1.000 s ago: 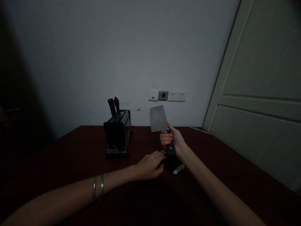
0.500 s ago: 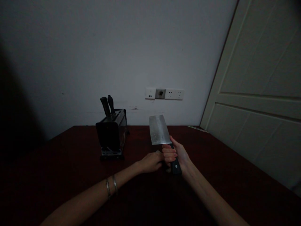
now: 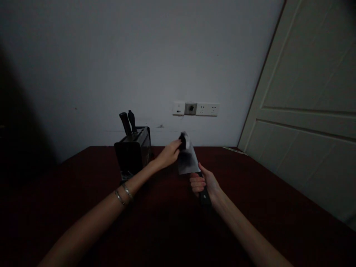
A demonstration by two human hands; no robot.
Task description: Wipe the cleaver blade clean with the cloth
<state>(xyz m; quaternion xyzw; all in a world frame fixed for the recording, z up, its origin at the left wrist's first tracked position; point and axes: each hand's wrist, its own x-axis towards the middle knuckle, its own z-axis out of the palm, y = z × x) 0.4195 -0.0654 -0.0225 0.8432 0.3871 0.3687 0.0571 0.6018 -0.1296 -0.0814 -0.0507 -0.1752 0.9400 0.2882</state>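
My right hand [image 3: 205,183] grips the black handle of a steel cleaver [image 3: 188,160], whose broad blade points up and away over the dark red table [image 3: 250,193]. At the far end of that blade my left hand [image 3: 168,154] pinches a small dark-and-white object [image 3: 184,140], perhaps a cloth or sponge, pressed to the blade's top edge. Two bracelets ring my left wrist.
A dark knife block [image 3: 134,151] with two black handles sticking out stands at the back left of the table, near the wall. A row of wall sockets [image 3: 196,109] sits above the table. A pale door [image 3: 306,111] closes off the right side.
My left hand has risen from the table near the cleaver's handle to the blade's far tip, now holding the small object. The cleaver stays upright in my right hand.
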